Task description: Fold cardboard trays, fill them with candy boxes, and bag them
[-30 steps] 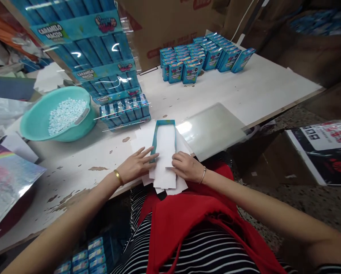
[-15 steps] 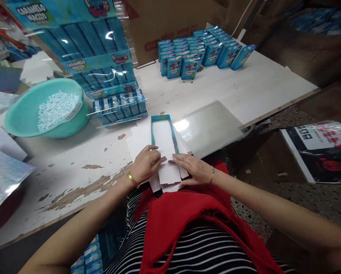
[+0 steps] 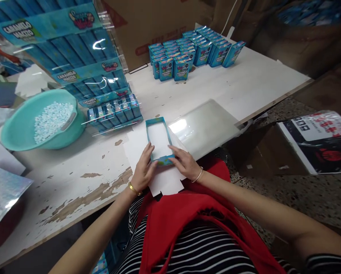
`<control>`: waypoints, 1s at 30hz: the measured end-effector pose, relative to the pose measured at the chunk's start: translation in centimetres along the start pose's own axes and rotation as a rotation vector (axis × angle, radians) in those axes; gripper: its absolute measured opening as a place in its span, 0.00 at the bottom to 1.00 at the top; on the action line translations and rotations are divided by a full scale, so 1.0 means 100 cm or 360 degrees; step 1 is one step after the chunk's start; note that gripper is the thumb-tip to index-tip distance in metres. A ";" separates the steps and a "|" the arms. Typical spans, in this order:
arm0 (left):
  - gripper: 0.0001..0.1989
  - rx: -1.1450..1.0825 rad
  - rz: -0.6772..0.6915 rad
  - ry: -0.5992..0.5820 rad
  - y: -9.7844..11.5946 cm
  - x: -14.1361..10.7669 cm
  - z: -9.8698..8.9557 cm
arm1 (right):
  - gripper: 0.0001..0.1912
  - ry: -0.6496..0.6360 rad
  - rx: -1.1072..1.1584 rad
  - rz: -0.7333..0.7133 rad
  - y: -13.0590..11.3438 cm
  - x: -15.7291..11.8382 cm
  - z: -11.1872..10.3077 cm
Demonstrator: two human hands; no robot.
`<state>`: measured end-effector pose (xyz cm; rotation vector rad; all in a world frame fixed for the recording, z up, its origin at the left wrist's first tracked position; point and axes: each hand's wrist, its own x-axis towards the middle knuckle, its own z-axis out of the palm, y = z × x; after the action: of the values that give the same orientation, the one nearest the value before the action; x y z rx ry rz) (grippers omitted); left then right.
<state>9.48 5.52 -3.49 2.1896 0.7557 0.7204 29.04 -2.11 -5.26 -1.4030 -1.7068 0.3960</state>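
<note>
A shallow cardboard tray (image 3: 165,161), blue outside and white inside, lies on the table in front of me with all four walls standing. My left hand (image 3: 143,169) holds its near left corner, fingers along the side wall and thumb at the front wall. At the near right corner, my right hand (image 3: 186,163) grips the tray in the same way. White flat cardboard sheets (image 3: 170,183) lie beneath it, reaching to the table's edge at my lap. Nothing is inside the tray.
To the left stand a teal basin (image 3: 13,133) of small white candies and a tall stack of plastic-wrapped blue candy displays (image 3: 90,82). Small blue boxes (image 3: 182,69) stand in rows at the back. A translucent sheet (image 3: 213,125) lies to the right, beside the table edge.
The tray's near wall has come up from flat flaps to standing, its blue side showing. Both hands have shifted from the inner flaps to the near corners. The view has shifted slightly.
</note>
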 end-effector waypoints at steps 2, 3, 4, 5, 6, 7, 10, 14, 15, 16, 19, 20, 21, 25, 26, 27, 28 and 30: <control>0.24 0.0090 -0.0079 0.0190 0.004 0.002 0.013 | 0.17 0.0098 -0.0048 0.0093 -0.002 -0.003 0.005; 0.22 0.0135 -0.0116 0.0246 0.006 0.004 0.018 | 0.17 0.0091 -0.0101 0.0073 -0.002 -0.006 0.006; 0.19 0.0190 -0.0153 0.0255 0.009 0.005 0.021 | 0.17 0.0048 -0.0175 0.0010 -0.002 -0.008 0.007; 0.16 0.0263 -0.0192 0.0224 0.012 0.007 0.023 | 0.17 -0.0012 -0.0266 -0.0070 -0.002 -0.011 0.008; 0.11 0.0359 -0.0225 0.0168 0.015 0.008 0.022 | 0.18 -0.0067 -0.0365 -0.0137 -0.002 -0.013 0.008; 0.08 0.0472 -0.0245 0.0096 0.018 0.008 0.021 | 0.18 -0.0103 -0.0463 -0.0178 -0.002 -0.014 0.008; 0.08 0.0809 -0.0151 -0.0169 0.027 0.006 0.011 | 0.13 -0.0122 -0.0676 -0.0169 -0.003 -0.014 0.008; 0.09 0.1070 0.0036 -0.0574 0.037 0.008 0.002 | 0.10 -0.0240 -0.0685 -0.0134 -0.007 -0.007 0.011; 0.09 0.1095 0.0023 -0.0653 0.038 0.010 0.001 | 0.10 -0.0264 -0.0676 -0.0119 -0.008 -0.004 0.012; 0.11 0.1101 -0.0005 -0.0713 0.039 0.013 -0.001 | 0.09 -0.0286 -0.0672 -0.0102 -0.009 -0.002 0.013; 0.15 0.1042 -0.0114 -0.0840 0.039 0.028 -0.006 | 0.07 -0.0358 -0.0648 -0.0057 -0.009 0.003 0.016; 0.16 0.1009 -0.0155 -0.0888 0.039 0.034 -0.008 | 0.07 -0.0377 -0.0605 -0.0053 -0.009 0.004 0.016; 0.16 0.0976 -0.0200 -0.0941 0.038 0.040 -0.010 | 0.06 -0.0379 -0.0531 -0.0050 -0.008 0.005 0.017; 0.11 0.0891 -0.0411 -0.1173 0.035 0.066 -0.020 | 0.21 -0.0081 -0.0001 0.0137 -0.006 0.010 0.018; 0.09 0.0893 -0.0454 -0.1211 0.035 0.071 -0.022 | 0.27 0.0034 0.0111 0.0282 -0.006 0.014 0.018; 0.08 0.0900 -0.0491 -0.1242 0.035 0.074 -0.023 | 0.29 0.0118 0.0186 0.0447 -0.006 0.018 0.019; 0.07 0.0904 -0.0520 -0.1260 0.035 0.076 -0.023 | 0.30 0.0148 0.0217 0.0600 -0.005 0.025 0.019; 0.07 0.0903 -0.0522 -0.1224 0.034 0.073 -0.020 | 0.26 0.0048 0.0172 0.0795 -0.006 0.039 0.019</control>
<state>14.06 9.40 2.22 2.4560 0.9216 -0.5576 27.22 1.79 -4.29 -1.7375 -1.2747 0.7250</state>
